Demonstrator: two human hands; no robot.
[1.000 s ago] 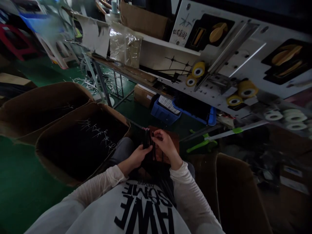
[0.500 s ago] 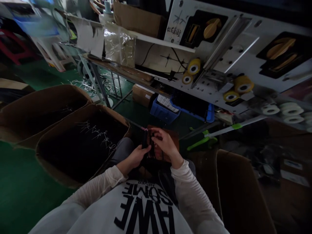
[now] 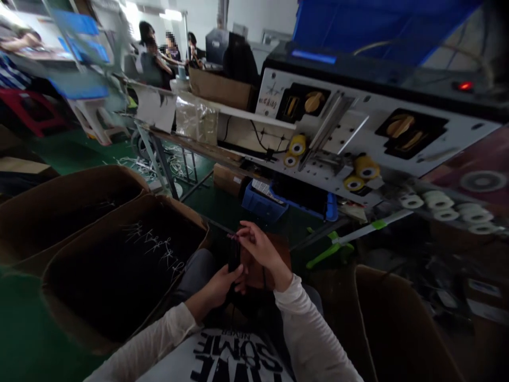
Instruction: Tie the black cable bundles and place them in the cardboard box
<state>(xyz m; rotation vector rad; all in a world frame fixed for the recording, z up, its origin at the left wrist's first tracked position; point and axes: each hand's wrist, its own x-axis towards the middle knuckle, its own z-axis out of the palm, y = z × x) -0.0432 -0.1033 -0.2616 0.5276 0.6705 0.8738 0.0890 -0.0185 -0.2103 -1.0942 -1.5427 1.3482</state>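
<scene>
My left hand point(image 3: 221, 286) grips a bundle of black wires point(image 3: 234, 254) low down, and the bundle stands almost upright. My right hand point(image 3: 259, 248) is above it, with its fingertips pinching the top of the bundle near thin pinkish wire ends point(image 3: 233, 236). Lower wire lengths are lost in shadow in front of my dark trousers. Behind my hands, a brown leather pad point(image 3: 267, 265) lies across my lap.
Two cardboard boxes point(image 3: 119, 254) of black wires with white fittings stand to my left, and another box point(image 3: 392, 323) to my right. Ahead are a white machine panel point(image 3: 350, 127) with yellow rollers, a blue crate point(image 3: 260, 204), and distant people.
My view has tilted upward, showing more of the far room, and everything sits lower in the frame. My right hand has risen toward the top of the bundle.
</scene>
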